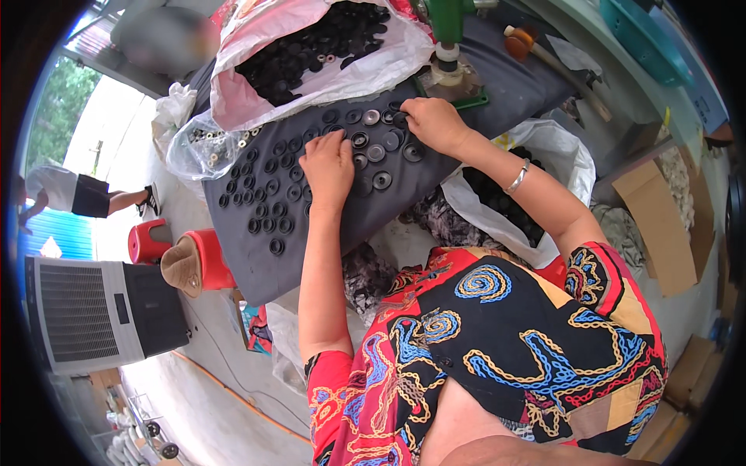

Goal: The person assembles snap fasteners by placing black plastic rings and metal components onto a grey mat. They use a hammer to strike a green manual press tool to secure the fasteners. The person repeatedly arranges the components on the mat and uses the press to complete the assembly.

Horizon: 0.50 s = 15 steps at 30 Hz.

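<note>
Many black round cup-shaped pieces [272, 206] lie spread on a dark grey table [311, 264]. My left hand [328, 167] rests palm down on them near the table's middle, fingers apart and touching the pieces. My right hand [431, 124] is farther back, beside the base of a green press [451, 46], its fingertips bent and closed on one black round piece [399, 120]. A silver bangle [517, 179] sits on my right wrist.
At the back, a white bag [326, 46] is full of black pieces. A clear bag of small metal rings [206, 144] lies at the left edge, and another white bag [544, 167] under my right arm. Red stools [148, 241], a straw hat [181, 266], an air cooler [93, 311] and a person [78, 194] are to the left. Cardboard [660, 225] is on the right.
</note>
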Each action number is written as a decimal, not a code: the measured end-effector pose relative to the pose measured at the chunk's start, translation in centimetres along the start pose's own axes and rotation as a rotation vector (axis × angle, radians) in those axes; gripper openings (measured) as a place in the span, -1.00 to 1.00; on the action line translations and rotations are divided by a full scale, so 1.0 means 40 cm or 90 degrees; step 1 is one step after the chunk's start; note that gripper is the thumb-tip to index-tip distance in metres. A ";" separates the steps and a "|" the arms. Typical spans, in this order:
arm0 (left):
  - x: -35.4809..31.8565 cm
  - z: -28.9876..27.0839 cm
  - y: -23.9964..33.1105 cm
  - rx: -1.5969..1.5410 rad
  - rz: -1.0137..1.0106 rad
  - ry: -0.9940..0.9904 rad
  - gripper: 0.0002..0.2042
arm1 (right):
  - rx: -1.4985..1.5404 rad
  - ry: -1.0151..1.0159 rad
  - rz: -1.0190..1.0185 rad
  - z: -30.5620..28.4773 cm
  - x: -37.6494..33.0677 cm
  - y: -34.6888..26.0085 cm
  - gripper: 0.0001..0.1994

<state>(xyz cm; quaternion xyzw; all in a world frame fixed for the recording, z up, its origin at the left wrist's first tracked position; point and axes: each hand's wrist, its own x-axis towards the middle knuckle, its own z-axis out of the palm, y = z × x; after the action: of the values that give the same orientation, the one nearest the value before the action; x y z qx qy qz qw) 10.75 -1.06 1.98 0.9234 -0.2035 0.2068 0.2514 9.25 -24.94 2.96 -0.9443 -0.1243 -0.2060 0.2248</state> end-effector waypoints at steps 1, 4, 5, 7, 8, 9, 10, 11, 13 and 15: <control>0.002 -0.004 -0.013 -0.036 -0.029 -0.002 -0.75 | 0.024 -0.026 0.034 -0.012 -0.001 0.001 -0.85; 0.004 -0.003 -0.029 0.030 -0.009 0.040 -0.74 | 0.074 -0.087 0.105 -0.035 -0.011 0.011 -0.79; 0.001 0.000 -0.034 0.080 0.024 0.024 -0.73 | 0.077 -0.095 0.107 -0.035 -0.016 0.021 -0.77; -0.005 0.001 -0.027 0.115 0.070 0.005 -0.72 | 0.083 -0.100 0.114 -0.044 -0.018 0.022 -0.75; -0.008 0.001 -0.023 0.132 0.094 -0.004 -0.72 | 0.086 -0.098 0.121 -0.052 -0.021 0.019 -0.75; -0.010 0.002 -0.019 0.128 0.103 -0.007 -0.72 | 0.088 -0.096 0.130 -0.058 -0.024 0.016 -0.74; -0.012 0.003 -0.014 0.123 0.113 -0.011 -0.72 | 0.072 -0.105 0.133 -0.059 -0.024 0.016 -0.74; -0.013 0.003 -0.010 0.119 0.122 -0.014 -0.73 | 0.055 -0.114 0.136 -0.058 -0.022 0.017 -0.74; -0.011 0.000 -0.003 0.121 0.121 -0.029 -0.72 | 0.013 -0.149 0.132 -0.062 -0.016 0.010 -0.76; -0.007 -0.003 -0.002 0.141 0.115 -0.037 -0.72 | -0.040 -0.200 0.118 -0.070 -0.009 -0.003 -0.79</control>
<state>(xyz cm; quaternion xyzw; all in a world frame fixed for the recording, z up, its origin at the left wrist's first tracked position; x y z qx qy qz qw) 10.51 -0.86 1.93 0.9291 -0.2688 0.2226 0.1224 7.95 -26.20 5.14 -0.9787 -0.0635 -0.0383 0.1914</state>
